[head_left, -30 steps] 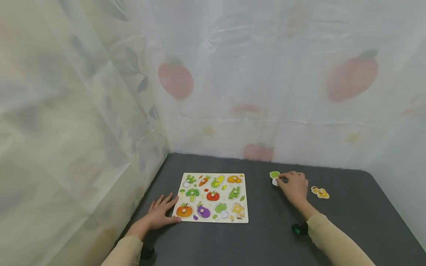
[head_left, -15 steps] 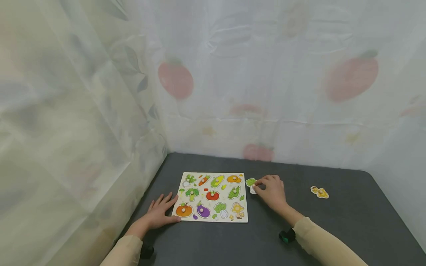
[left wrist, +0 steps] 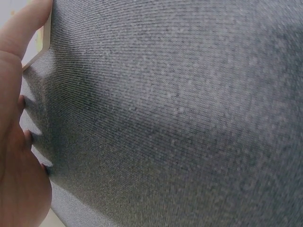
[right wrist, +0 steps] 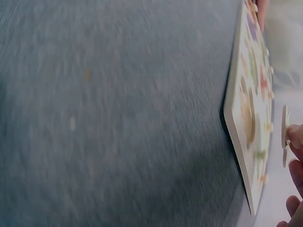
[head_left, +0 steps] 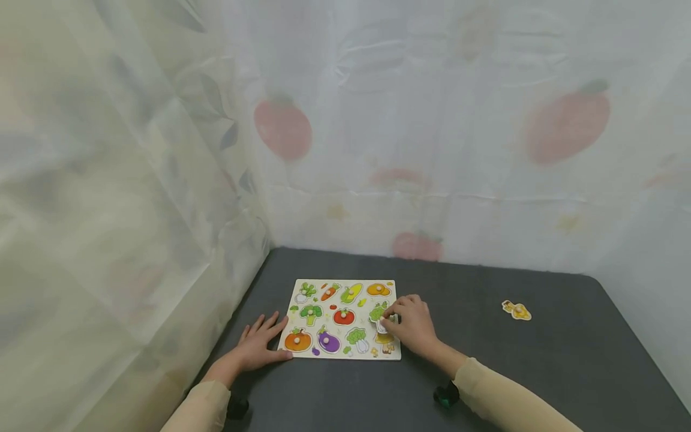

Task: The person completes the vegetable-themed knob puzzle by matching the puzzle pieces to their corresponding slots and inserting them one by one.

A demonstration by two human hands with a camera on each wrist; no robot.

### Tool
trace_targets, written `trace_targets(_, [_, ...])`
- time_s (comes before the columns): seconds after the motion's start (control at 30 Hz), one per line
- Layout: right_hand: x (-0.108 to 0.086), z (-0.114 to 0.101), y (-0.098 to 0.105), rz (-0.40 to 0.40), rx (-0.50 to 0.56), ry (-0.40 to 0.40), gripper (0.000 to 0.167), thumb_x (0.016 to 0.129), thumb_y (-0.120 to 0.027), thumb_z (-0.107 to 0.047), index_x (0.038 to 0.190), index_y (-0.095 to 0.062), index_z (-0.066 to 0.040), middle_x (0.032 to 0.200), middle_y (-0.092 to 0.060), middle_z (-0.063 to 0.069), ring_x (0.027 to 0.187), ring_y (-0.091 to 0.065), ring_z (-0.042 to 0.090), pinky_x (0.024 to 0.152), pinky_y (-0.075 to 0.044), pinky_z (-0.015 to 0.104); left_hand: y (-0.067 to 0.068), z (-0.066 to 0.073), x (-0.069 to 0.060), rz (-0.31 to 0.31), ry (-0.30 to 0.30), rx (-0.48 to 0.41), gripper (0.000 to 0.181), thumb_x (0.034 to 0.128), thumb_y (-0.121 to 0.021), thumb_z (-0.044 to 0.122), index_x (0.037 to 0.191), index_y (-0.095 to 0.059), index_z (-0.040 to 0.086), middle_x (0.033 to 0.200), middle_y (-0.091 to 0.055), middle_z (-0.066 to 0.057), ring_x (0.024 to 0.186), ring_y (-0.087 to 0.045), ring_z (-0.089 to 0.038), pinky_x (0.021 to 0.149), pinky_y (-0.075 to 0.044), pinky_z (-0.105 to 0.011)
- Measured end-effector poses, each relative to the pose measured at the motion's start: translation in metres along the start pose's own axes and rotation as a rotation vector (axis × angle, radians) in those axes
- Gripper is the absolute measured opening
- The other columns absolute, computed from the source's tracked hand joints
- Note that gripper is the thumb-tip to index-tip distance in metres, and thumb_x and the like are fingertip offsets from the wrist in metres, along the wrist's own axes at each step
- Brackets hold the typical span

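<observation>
A flat wooden vegetable puzzle board [head_left: 324, 355] lies on the dark table, with several knobbed pieces set in it. My left hand [head_left: 254, 350] rests at the board's left edge with fingers spread and thumb by its lower left corner. My right hand [head_left: 414, 327] pinches a bok choy puzzle piece [head_left: 377, 314] by its knob, over the board's right side. In the right wrist view this piece [right wrist: 284, 126] is edge-on and raised clear of the board. A printed bok choy shape [head_left: 357, 339] and a partly covered mushroom shape [head_left: 384, 338] show along the board's lower row.
A yellow mushroom puzzle piece [head_left: 516, 310] lies on the table [head_left: 464, 282] to the right. Pale curtains [head_left: 432, 216] with fruit prints hang behind the table and along its left side.
My right hand has carried the bok choy piece leftward from the table to above the board's right part. The left hand stays in place on the board's edge.
</observation>
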State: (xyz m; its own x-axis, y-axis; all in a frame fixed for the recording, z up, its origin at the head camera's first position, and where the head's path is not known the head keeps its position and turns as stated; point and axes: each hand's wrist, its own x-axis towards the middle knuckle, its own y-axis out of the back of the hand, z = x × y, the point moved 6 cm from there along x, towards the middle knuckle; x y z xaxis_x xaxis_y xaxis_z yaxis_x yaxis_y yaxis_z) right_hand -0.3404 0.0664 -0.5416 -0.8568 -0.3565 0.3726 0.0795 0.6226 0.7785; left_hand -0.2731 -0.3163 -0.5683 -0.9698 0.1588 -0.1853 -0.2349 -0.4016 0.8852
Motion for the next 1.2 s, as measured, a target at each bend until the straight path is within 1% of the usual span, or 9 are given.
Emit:
trace_targets(0.07, [-0.001, -0.006, -0.005, -0.008, 0.008, 0.027, 0.005, 0.087, -0.083, -0.033, 0.085, -0.078, -0.031, 0.095, -0.064, -0.009, 0.110, -0.052, 0.024, 0.096, -0.041, 0.053, 0.000, 0.000, 0.000, -0.007, 0.008, 0.012, 0.100, 0.0837, -0.074, 0.065, 0.162, -0.034, 0.017, 0.168, -0.021, -0.018, 0.151, -0.006, -0.053, 0.113, -0.001, -0.075])
trace_targets(0.1, [-0.002, -0.009, -0.008, -0.012, 0.007, 0.043, 0.005, 0.087, -0.083, -0.032, 0.085, -0.079, -0.031, 0.096, -0.064, -0.009, 0.110, -0.052, 0.024, 0.096, -0.041, 0.053, 0.001, 0.001, 0.000, -0.011, 0.020, 0.016, 0.102, 0.0821, -0.076, 0.065, 0.162, -0.035, 0.017, 0.168, -0.022, -0.018, 0.152, -0.007, -0.052, 0.114, -0.002, -0.075])
trace_targets(0.27, [-0.006, -0.021, -0.020, -0.032, 0.002, 0.103, 0.005, 0.086, -0.083, -0.031, 0.084, -0.079, -0.031, 0.096, -0.065, -0.010, 0.105, -0.052, 0.021, 0.092, -0.042, 0.051, 0.000, -0.001, 0.000, -0.013, 0.026, 0.028, 0.100, 0.0830, -0.075, 0.064, 0.162, -0.034, 0.019, 0.168, -0.022, -0.017, 0.152, -0.006, -0.051, 0.114, -0.003, -0.074])
trace_targets(0.43, [-0.008, -0.028, -0.031, -0.056, -0.025, 0.113, 0.008, 0.084, -0.084, -0.037, 0.081, -0.078, -0.032, 0.094, -0.064, -0.014, 0.102, -0.051, 0.016, 0.094, -0.043, 0.049, 0.000, -0.002, 0.000, -0.010, 0.022, 0.021, 0.100, 0.0828, -0.076, 0.064, 0.162, -0.034, 0.019, 0.168, -0.022, -0.017, 0.152, -0.006, -0.052, 0.114, -0.002, -0.075])
trace_targets(0.67, [-0.010, -0.034, -0.039, -0.048, -0.027, 0.148, 0.006, 0.081, -0.085, -0.032, 0.080, -0.079, -0.031, 0.090, -0.064, -0.014, 0.101, -0.052, 0.016, 0.094, -0.043, 0.049, 0.000, -0.001, -0.001, -0.009, 0.019, 0.024, 0.101, 0.0827, -0.075, 0.065, 0.162, -0.035, 0.018, 0.168, -0.022, -0.017, 0.152, -0.007, -0.052, 0.114, -0.003, -0.075])
trace_targets(0.83, [-0.010, -0.034, -0.045, -0.046, -0.030, 0.150, 0.006, 0.081, -0.086, -0.033, 0.080, -0.079, -0.031, 0.089, -0.063, -0.016, 0.101, -0.051, 0.015, 0.092, -0.043, 0.046, 0.001, 0.001, -0.002, -0.008, 0.021, 0.026, 0.100, 0.0828, -0.076, 0.064, 0.162, -0.035, 0.018, 0.168, -0.023, -0.017, 0.152, -0.007, -0.052, 0.114, -0.003, -0.075])
trace_targets(1.03, [-0.010, -0.037, -0.047, -0.040, -0.021, 0.170, 0.007, 0.080, -0.086, -0.032, 0.081, -0.080, -0.030, 0.088, -0.061, -0.015, 0.095, -0.050, 0.013, 0.084, -0.042, 0.042, 0.001, 0.002, -0.002, -0.014, 0.026, 0.022, 0.100, 0.0829, -0.076, 0.063, 0.162, -0.035, 0.018, 0.168, -0.022, -0.017, 0.152, -0.007, -0.051, 0.114, -0.003, -0.075])
trace_targets(1.2, [-0.009, -0.039, -0.047, -0.054, -0.018, 0.161, 0.005, 0.082, -0.084, -0.033, 0.082, -0.080, -0.030, 0.090, -0.061, -0.014, 0.095, -0.049, 0.013, 0.086, -0.042, 0.043, 0.001, 0.001, -0.001, -0.013, 0.029, 0.027, 0.100, 0.0825, -0.076, 0.064, 0.162, -0.035, 0.018, 0.167, -0.023, -0.018, 0.152, -0.008, -0.052, 0.114, -0.004, -0.075])
